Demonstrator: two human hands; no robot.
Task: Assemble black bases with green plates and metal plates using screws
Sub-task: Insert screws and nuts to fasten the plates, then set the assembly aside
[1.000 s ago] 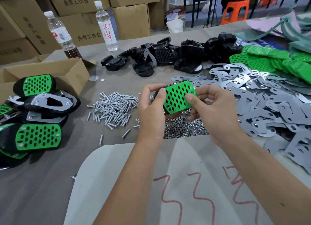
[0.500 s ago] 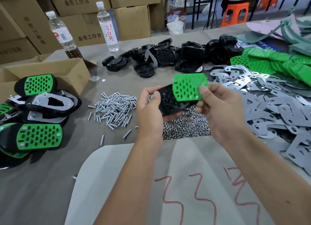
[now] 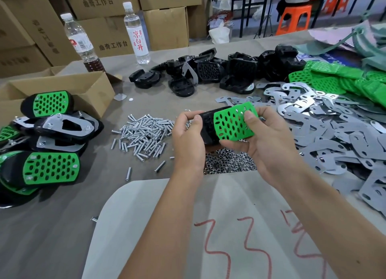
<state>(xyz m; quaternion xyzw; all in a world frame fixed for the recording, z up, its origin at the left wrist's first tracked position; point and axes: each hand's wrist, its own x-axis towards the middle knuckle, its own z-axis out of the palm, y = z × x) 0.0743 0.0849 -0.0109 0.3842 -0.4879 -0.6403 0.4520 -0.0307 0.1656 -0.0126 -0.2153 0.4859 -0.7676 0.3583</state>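
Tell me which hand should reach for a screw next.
Left, probably. The pile of silver screws lies just left of the left hand, which holds only the black plastic base; the right hand pinches the green perforated plate in place.

"曲奇工作台" on cardboard boxes (image 3: 104, 2); "凉白开" on a bottle (image 3: 136, 34).

Bare counter (image 3: 52, 232) lies open at the near left, and a strip runs free between the screws (image 3: 144, 135) and the black bases (image 3: 219, 72). The right side is blocked — metal plates (image 3: 325, 136) spread thick there. Finished assemblies (image 3: 46, 145) and a cardboard box (image 3: 69, 90) crowd the left edge.
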